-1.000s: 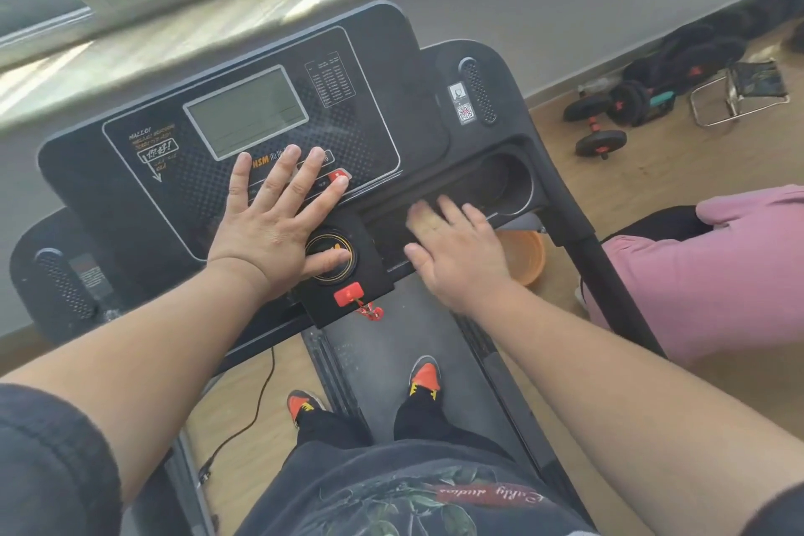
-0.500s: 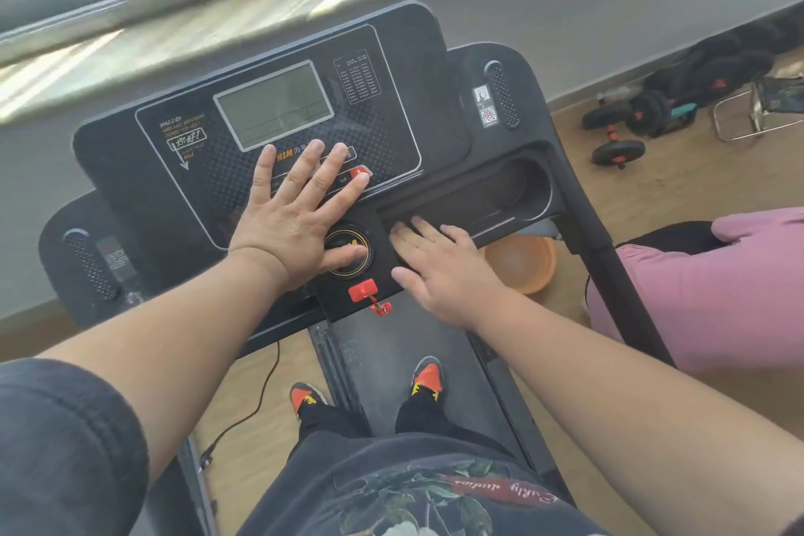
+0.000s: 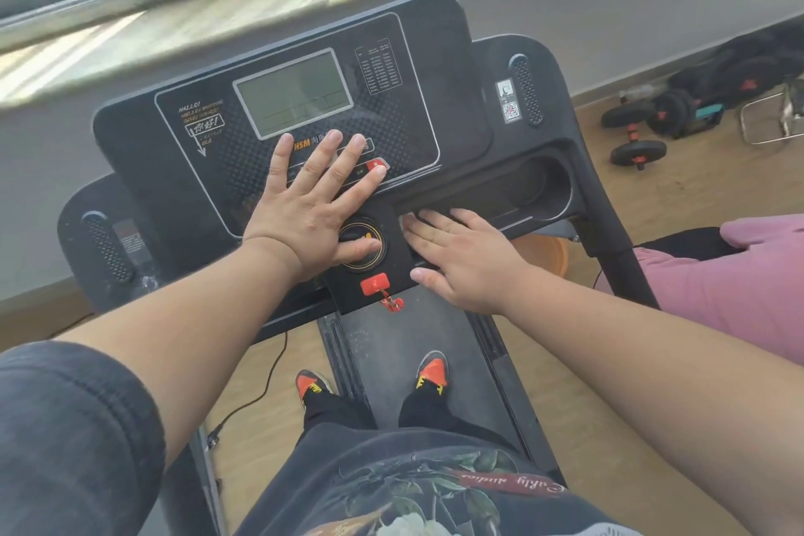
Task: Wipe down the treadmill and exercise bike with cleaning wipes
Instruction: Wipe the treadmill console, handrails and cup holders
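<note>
Head view, left hand (image 3: 311,205) flat, fingers spread, on dotted treadmill console (image 3: 404,118), right hand (image 3: 465,257) flat.

Wooden floor (image 3: 678,205) underneath, pale and planked — bearing the black treadmill (image 3: 452,57) at centre. At two o'clock, black dumbbells (image 3: 637,150) with red collars, just beside a metal-framed stool (image 3: 770,122). Near centre-right, an orange basin (image 3: 546,252) below the console. At seven o'clock, a black cable (image 3: 265,387) trailing across the planks.
</note>
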